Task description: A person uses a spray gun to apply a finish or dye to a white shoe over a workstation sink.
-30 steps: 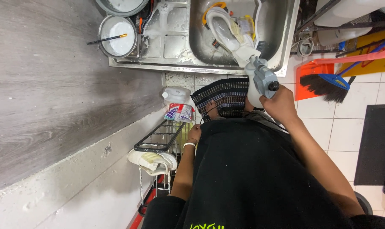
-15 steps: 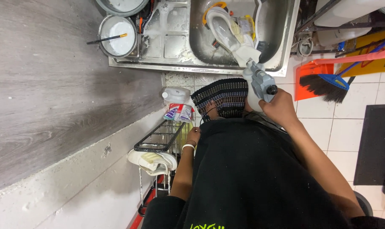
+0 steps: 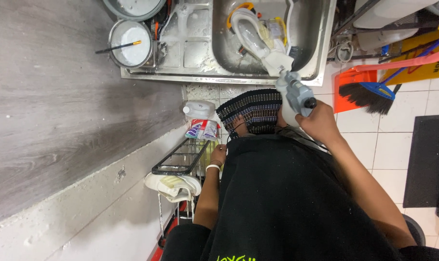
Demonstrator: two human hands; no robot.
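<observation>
Room: white tiled floor (image 3: 388, 145) at right of frame, grey wood-look wall at left, steel sink (image 3: 321, 53) along the top.
Right hand (image 3: 321, 123): my fingers are wrapped tight round a grey spray handle (image 3: 297, 94), upper centre, its nozzle aimed into the basin.
Left hand (image 3: 218, 154): hangs loosely curled and holds nothing, just beside a black wire rack (image 3: 178, 159) at lower centre.
Risk: I judge spray could bounce off the white tub (image 3: 251, 31) in the basin and wet the striped mat (image 3: 255, 108) under my feet, making it slippery.
Count: one sink, two round pans (image 3: 130, 36) at upper left, one rack, one mat, one broom (image 3: 369, 94).
</observation>
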